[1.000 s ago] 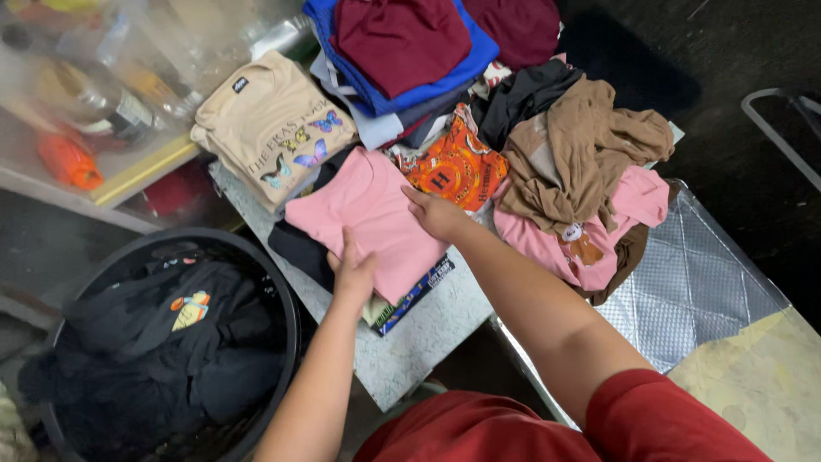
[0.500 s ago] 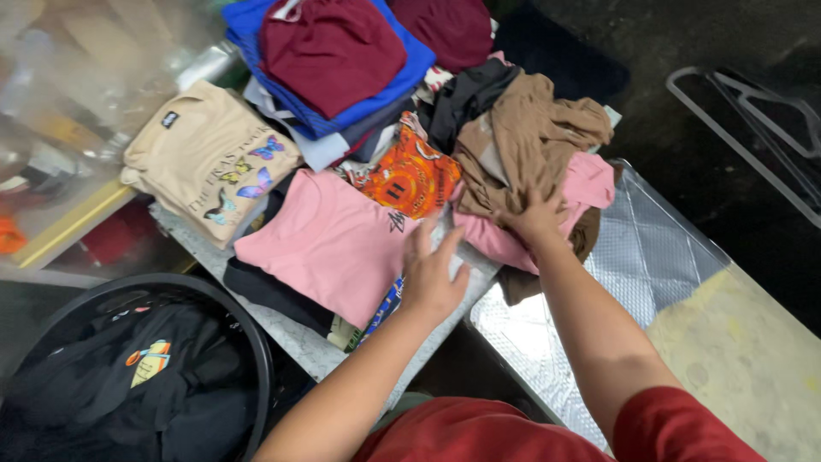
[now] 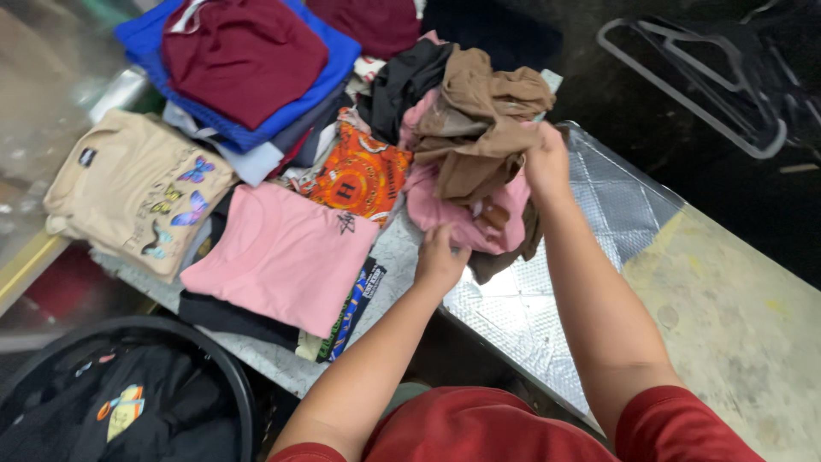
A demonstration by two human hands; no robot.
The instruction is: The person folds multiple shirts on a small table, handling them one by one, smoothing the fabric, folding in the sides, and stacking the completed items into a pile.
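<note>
My right hand [image 3: 546,162] grips the crumpled brown garment [image 3: 481,128] at its right edge, on top of a loose heap. My left hand [image 3: 440,257] holds the lower edge of a loose pink garment [image 3: 462,214] lying under the brown one. A neatly folded pink shirt [image 3: 286,252] lies flat to the left of my left hand, on top of dark folded clothes. An orange printed garment [image 3: 359,175] sits between the folded pink shirt and the heap.
A folded beige shirt with butterflies [image 3: 137,192] lies at the left. A maroon shirt on blue cloth [image 3: 244,56] is stacked behind. A black round basket of dark clothes [image 3: 128,402] stands below left. A silver quilted surface [image 3: 547,299] and white hangers [image 3: 710,77] are at the right.
Both hands left the folded pink shirt and moved right to the heap. My right hand took hold of the brown garment, my left the loose pink one. The camera view shifted right.
</note>
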